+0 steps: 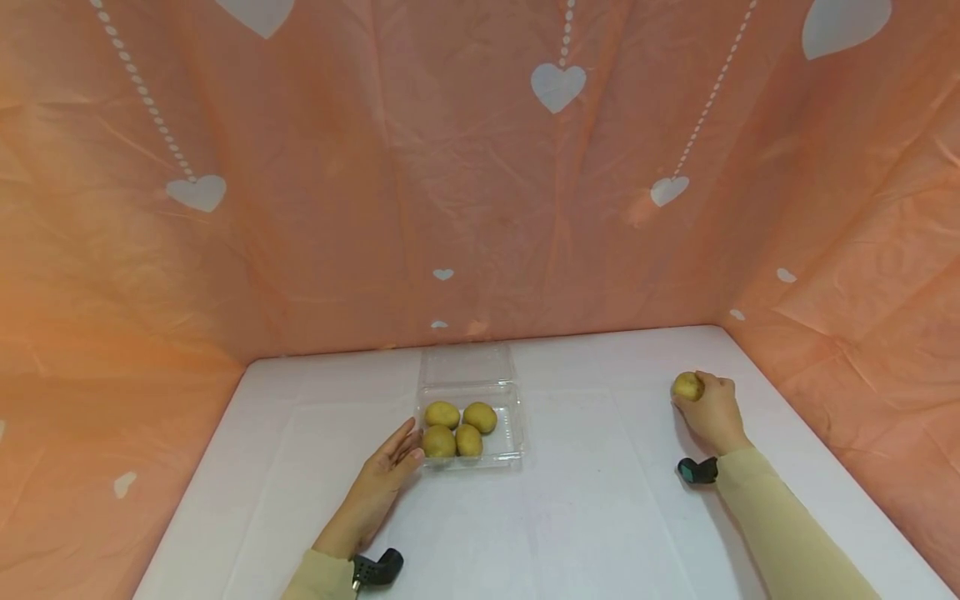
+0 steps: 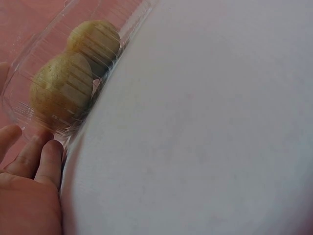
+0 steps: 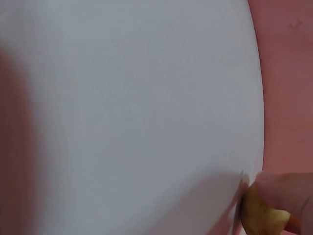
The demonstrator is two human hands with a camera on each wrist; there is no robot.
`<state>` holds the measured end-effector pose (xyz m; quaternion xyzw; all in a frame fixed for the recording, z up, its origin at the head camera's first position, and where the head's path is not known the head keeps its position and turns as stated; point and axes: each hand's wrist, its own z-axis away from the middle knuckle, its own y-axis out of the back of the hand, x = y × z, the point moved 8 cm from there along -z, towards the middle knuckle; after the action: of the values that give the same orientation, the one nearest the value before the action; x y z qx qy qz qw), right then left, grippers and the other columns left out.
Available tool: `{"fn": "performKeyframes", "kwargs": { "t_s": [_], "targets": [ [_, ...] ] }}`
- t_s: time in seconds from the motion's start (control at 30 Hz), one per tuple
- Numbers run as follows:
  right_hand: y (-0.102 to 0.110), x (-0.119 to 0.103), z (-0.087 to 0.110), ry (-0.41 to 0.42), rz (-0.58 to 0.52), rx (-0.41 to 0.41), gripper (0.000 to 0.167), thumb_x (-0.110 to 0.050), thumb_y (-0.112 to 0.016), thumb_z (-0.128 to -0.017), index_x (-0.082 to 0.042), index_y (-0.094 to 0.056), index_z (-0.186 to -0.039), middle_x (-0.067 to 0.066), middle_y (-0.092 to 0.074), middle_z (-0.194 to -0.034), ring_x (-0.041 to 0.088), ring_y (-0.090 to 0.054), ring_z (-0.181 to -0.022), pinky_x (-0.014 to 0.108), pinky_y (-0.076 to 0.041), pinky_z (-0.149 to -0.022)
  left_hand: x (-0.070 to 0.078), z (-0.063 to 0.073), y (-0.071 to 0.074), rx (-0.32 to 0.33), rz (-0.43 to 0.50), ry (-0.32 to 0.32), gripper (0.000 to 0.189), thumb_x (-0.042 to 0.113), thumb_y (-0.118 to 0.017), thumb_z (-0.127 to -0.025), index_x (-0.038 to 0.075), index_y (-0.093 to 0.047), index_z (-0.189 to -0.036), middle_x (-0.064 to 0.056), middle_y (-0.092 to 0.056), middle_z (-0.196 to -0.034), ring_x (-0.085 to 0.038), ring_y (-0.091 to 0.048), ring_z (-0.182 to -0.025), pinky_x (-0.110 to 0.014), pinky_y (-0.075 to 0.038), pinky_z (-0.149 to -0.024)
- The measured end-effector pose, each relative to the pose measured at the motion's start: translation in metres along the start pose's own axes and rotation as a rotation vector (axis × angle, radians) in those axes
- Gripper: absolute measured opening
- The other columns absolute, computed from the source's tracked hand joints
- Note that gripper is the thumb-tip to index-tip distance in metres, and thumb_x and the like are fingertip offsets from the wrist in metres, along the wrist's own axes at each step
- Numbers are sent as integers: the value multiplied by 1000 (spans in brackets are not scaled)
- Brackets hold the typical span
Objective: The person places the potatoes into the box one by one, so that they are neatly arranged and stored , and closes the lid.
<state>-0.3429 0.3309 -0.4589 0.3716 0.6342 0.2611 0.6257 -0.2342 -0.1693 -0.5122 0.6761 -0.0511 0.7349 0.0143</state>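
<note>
A clear plastic clamshell box (image 1: 510, 433) stands at the middle of the table with its lid (image 1: 467, 365) folded back. Several yellow-brown potatoes (image 1: 480, 417) lie inside, grouped toward its left side. My left hand (image 1: 378, 483) is at the box's left wall, fingers extended; in the left wrist view its fingertips (image 2: 55, 149) are right at the box's corner. Far to the right, my right hand (image 1: 712, 415) grips a single potato (image 1: 686, 386) between thumb and fingers, close over the table. That potato (image 3: 261, 215) also shows at the lower right of the right wrist view.
The white table (image 1: 570, 517) has its back edge against an orange curtain (image 1: 465, 208) printed with white hearts. More curtain (image 1: 885, 350) runs along the right side. A black wrist camera (image 1: 697, 471) sits on the right wrist, another (image 1: 378, 568) on the left.
</note>
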Motion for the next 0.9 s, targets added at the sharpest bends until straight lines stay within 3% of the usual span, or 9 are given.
{"fn": "performKeyframes", "kwargs": {
  "t_s": [0.13,0.27,0.43,0.6,0.9],
  "targets": [
    [3,-3,-2,35,15,1,62,-15,-64,-91,23,-35,-131,43,-38,-121,48,-45,-101,58,-41,-85,1,0,0,3,4,-2,66,24,-62,-96,14,-30,-152,-16,-35,-151,-27,-30,-139,-38,-27,-111],
    [3,0,-3,2,17,-30,65,-19,-64,-91,22,-33,-131,40,-46,-118,45,-49,-98,55,-43,-83,0,0,-1,-3,11,5,66,25,-63,-95,14,-30,-152,-15,-34,-151,-28,-30,-139,-37,-29,-111],
    [4,3,-3,-29,3,-50,71,-25,-64,-91,20,-30,-133,40,-47,-118,45,-50,-96,55,-43,-82,-1,0,-1,-3,11,10,66,26,-63,-95,15,-31,-152,-14,-35,-151,-28,-30,-139,-38,-29,-111],
    [6,1,-4,-23,-21,-18,76,-24,-65,-89,17,-25,-139,40,-45,-122,46,-49,-99,55,-42,-84,-1,0,-1,-3,14,11,66,25,-63,-95,15,-31,-152,-14,-35,-151,-27,-29,-140,-41,-27,-112],
    [-2,-34,0,20,-125,-40,77,-27,-67,-90,12,-27,-143,34,-46,-129,41,-50,-106,45,-45,-83,-2,0,0,0,15,7,65,25,-63,-95,16,-31,-152,-14,-35,-151,-27,-30,-139,-41,-27,-112]
  ]
}}
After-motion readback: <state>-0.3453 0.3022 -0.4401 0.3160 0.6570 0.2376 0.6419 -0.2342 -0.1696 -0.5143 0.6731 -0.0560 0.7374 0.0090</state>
